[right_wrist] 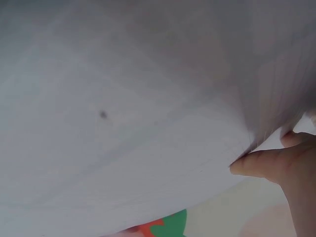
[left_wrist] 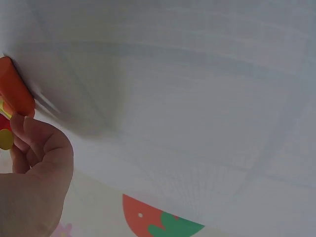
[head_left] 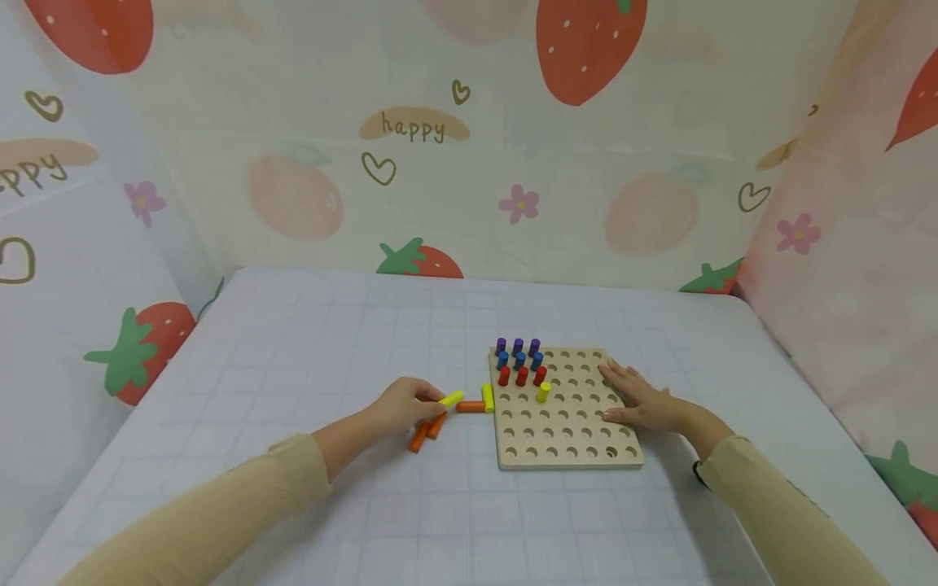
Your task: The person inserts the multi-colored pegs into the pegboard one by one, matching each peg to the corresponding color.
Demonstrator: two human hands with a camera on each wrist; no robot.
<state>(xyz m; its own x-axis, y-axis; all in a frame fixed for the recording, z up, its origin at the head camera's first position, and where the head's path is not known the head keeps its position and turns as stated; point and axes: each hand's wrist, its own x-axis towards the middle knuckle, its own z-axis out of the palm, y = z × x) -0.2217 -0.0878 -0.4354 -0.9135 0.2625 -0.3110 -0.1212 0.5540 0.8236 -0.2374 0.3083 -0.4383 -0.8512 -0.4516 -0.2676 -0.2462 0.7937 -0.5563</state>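
Over there, the left hand (head_left: pixel 406 404) is pinching a yellow peg (head_left: pixel 453 399) just left of the pegboard (head_left: pixel 567 466), near loose orange pegs (head_left: pixel 471 407) lying on the bench (head_left: pixel 410 521), while the right hand (head_left: pixel 645 404) is resting, fingers apart, on the pegboard's right edge. The peg is looking light, stiff and smooth, probably prone to rolling, so holding it near one end is likely leaving the other free.

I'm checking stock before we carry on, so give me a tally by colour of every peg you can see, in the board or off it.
Purple pegs: 3
Blue pegs: 3
Red pegs: 3
Yellow pegs: 3
Orange pegs: 3
Total: 15 in view
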